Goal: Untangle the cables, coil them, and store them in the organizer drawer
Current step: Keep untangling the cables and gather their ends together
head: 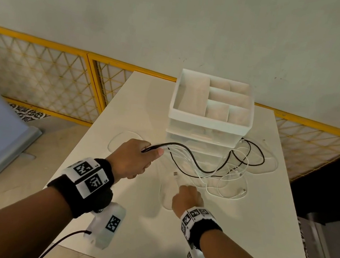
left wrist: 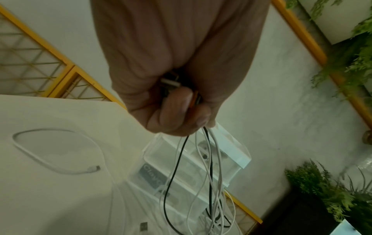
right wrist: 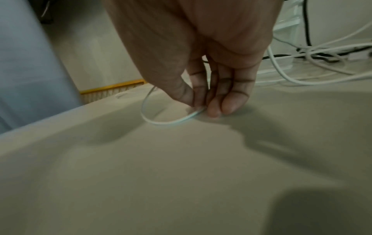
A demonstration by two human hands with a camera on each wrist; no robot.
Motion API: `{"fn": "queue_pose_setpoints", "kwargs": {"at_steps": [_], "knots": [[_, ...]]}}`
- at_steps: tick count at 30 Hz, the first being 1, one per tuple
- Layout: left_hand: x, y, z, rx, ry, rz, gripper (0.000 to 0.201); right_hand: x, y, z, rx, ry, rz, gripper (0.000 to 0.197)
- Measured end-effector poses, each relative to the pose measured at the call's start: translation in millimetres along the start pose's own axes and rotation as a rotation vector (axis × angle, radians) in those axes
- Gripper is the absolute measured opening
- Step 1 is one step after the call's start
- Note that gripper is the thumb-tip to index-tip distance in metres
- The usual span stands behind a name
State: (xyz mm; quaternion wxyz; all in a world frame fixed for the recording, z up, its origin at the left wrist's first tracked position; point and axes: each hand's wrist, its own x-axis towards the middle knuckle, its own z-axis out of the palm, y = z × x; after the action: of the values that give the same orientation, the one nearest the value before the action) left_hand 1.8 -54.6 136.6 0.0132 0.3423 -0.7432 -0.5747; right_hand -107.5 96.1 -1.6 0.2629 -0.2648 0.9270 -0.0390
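My left hand (head: 137, 157) (left wrist: 177, 111) is raised over the table and grips a bunch of cables (head: 185, 152) (left wrist: 209, 167), one black and several white, with plug ends tucked in the fist. The bunch runs right into a tangle (head: 239, 165) (right wrist: 322, 54) lying beside the organizer (head: 209, 112). My right hand (head: 186, 195) (right wrist: 203, 106) is down on the table, thumb and fingers pinching a thin white cable (right wrist: 161, 122) that loops on the surface. A USB plug (head: 175, 174) lies just beyond that hand.
The clear organizer has an open divided tray on top and shut drawers (left wrist: 181, 182) below. A separate white cable loop (head: 125, 136) (left wrist: 50, 151) lies left of it. The white table (head: 237, 233) ends near my wrists; a yellow lattice fence (head: 43, 74) stands behind.
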Motion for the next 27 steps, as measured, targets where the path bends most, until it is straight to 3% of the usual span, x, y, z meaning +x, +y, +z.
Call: {"fn": "queue_pose_setpoints", "kwargs": {"at_steps": [4,9,15,19,23,27], "knots": [[1.4,-7.3,1.5,-0.007,-0.006,-0.015,0.036,0.6,13.3,-4.7,0.059,0.033,0.117,0.036],[2.9,-8.8,3.8,0.007,-0.03,0.0,0.036,-10.5,27.2,-8.4,0.059,-0.023,0.11,0.031],[6.1,-0.8,4.7,0.012,-0.011,0.108,0.034,-38.2,18.5,-67.1,0.267,0.039,-0.282,0.015],[8.2,9.7,13.0,0.029,-0.039,0.181,0.028,-63.3,1.6,-112.9,0.337,0.103,-0.542,0.018],[-0.2,23.1,23.5,0.052,-0.183,0.256,0.03,-73.9,-8.2,-144.0,0.445,0.282,-0.612,0.017],[-8.5,28.3,19.9,-0.075,-0.278,0.215,0.028,-71.5,0.5,-161.9,0.606,0.421,-0.528,0.014]]}}
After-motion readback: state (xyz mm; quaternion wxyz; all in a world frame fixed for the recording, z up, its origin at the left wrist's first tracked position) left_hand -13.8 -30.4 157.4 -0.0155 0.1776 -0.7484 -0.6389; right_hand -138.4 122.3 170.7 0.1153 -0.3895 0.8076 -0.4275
